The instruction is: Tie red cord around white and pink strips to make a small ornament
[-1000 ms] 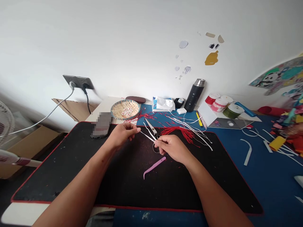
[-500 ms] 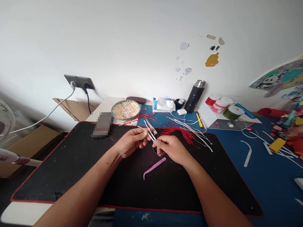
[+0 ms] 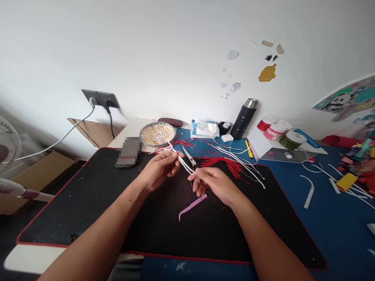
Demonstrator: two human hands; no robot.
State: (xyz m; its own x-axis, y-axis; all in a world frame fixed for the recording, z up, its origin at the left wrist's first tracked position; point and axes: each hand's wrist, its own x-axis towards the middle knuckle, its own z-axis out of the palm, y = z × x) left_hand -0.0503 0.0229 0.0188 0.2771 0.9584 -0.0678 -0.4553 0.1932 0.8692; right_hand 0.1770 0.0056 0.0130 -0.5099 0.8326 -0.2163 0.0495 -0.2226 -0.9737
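A folded white cord [image 3: 185,165] stretches between my two hands above the black mat. My left hand [image 3: 164,166] pinches it between thumb and forefinger, and loose ends stick out past the fingers. At its other end my right hand [image 3: 212,180] pinches the cord with thumb and forefinger, the remaining fingers curled below. Just behind the cord lie scissors [image 3: 189,155], blades pointing away, their handles partly hidden by my right hand. Pink tweezers [image 3: 191,207] with a bent tip rest on the mat in front of my hands.
Red cords [image 3: 227,164] and white cords [image 3: 249,166] lie behind my right hand. A woven basket [image 3: 143,142] holds small bits. Further back stand a tissue box [image 3: 193,128], a black flask [image 3: 243,121] and paint jars [image 3: 293,139]. The black mat [image 3: 96,207] covers the table's front.
My hands have drawn slightly apart, and a longer stretch of white cord shows between them. The view has shifted a little to the left.
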